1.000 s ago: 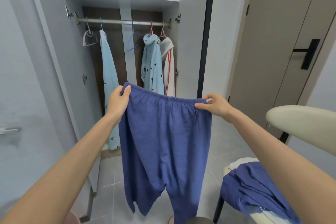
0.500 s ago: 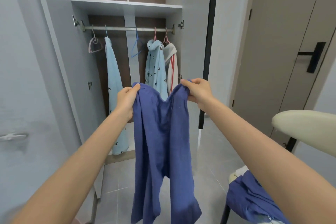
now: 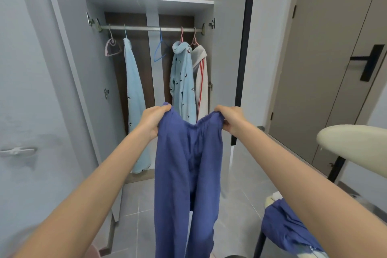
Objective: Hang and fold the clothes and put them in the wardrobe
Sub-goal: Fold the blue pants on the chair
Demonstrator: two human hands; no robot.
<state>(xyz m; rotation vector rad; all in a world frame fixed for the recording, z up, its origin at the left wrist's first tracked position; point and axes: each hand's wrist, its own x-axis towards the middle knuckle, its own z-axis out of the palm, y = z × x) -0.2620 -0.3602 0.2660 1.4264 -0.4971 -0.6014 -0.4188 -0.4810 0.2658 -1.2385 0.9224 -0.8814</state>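
Note:
I hold a pair of dark blue trousers (image 3: 186, 174) by the elastic waistband in front of the open wardrobe (image 3: 146, 1). My left hand (image 3: 154, 119) grips the waistband's left end and my right hand (image 3: 229, 118) grips its right end. The waistband sags between them and the two legs hang straight down toward the floor. Inside, a rail (image 3: 150, 28) carries light blue patterned trousers (image 3: 134, 100), a light blue patterned top (image 3: 181, 81) and a white jacket with red stripes (image 3: 202, 81). An empty pink hanger (image 3: 112, 47) and an empty blue hanger (image 3: 160, 48) hang there too.
A chair (image 3: 351, 142) with a cream back stands at the right, with another dark blue garment (image 3: 287, 224) piled on its seat. The wardrobe's left door (image 3: 37, 111) stands open beside my left arm. A closed brown door (image 3: 326, 69) is at the right. Grey tiles cover the floor.
My hands came together from a wide spread, so the waistband went from stretched flat to folded and sagging. Since half a second ago they have drifted slightly apart and lower.

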